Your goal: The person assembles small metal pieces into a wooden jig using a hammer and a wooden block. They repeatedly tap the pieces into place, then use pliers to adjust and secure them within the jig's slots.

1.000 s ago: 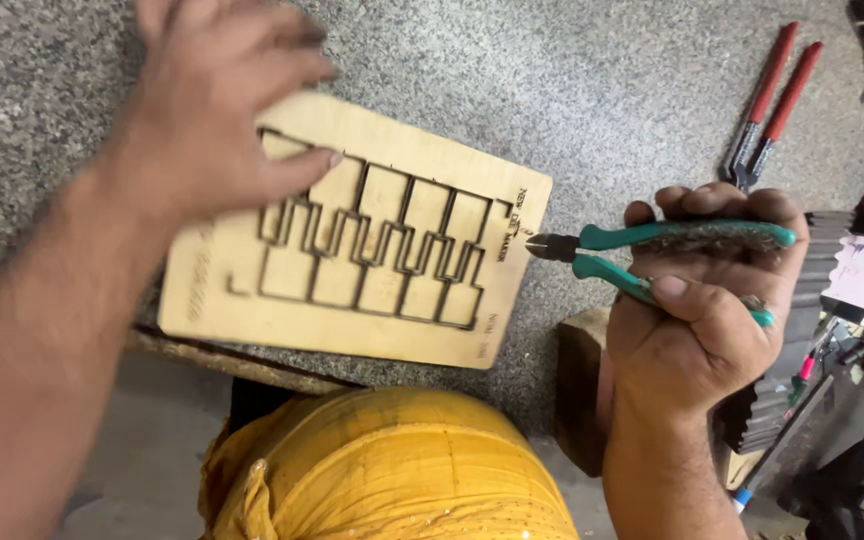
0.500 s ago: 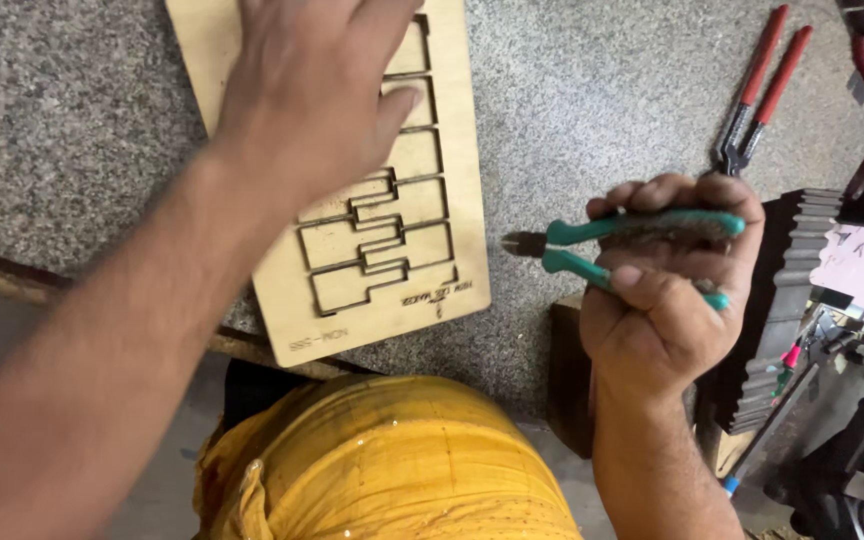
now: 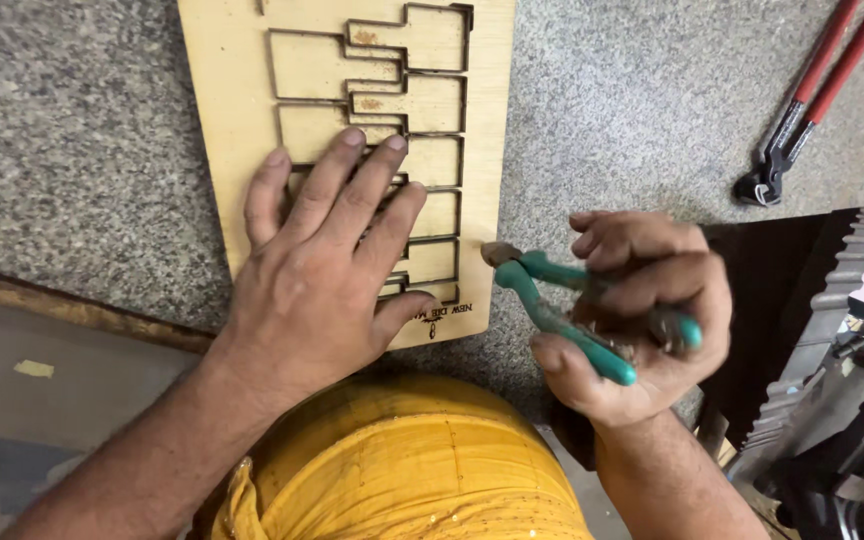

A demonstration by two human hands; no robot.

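A light plywood die board (image 3: 232, 120) with dark laser-cut zigzag slots lies on the speckled granite worktop (image 3: 72, 150). My left hand (image 3: 327, 270) rests flat on the board's lower half, fingers spread over the slots. To the right of the board's lower corner, my right hand (image 3: 642, 320) grips teal-handled pliers (image 3: 562, 310). The pliers' metal nose points left, close to the board's right edge.
Red-handled pincers (image 3: 802, 110) lie on the worktop at the upper right. A dark ribbed stack of metal strips and machine parts (image 3: 832, 330) fills the right edge. My yellow shirt (image 3: 402, 470) shows at the bottom, and the worktop's front edge (image 3: 62, 305) runs at the lower left.
The board has been turned from lying crosswise to standing lengthwise. My left hand has slid down to its lower half. My right hand with the pliers has moved closer to the board's edge.
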